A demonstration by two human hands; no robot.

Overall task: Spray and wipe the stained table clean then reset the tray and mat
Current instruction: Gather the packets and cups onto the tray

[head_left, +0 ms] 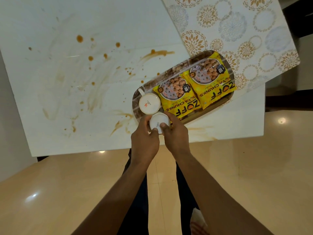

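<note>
The white table (67,22) is spattered and smeared with brown stains (79,38). An oval tray (135,106) lies near the front edge, partly on a floral mat (237,28) at the back right. Two yellow soya chunk packets (179,97) (215,82) lie on the tray. A white cup (149,103) stands upside down at the tray's near end. Beside it, a second upturned white cup (158,120) is held between my left hand (144,138) and my right hand (176,131), both gripping its sides.
Shiny beige floor (67,192) lies in front of the table's near edge (101,149). A white and red cloth (198,219) shows at my right hip. Dark furniture (301,31) sits beyond the mat at the right.
</note>
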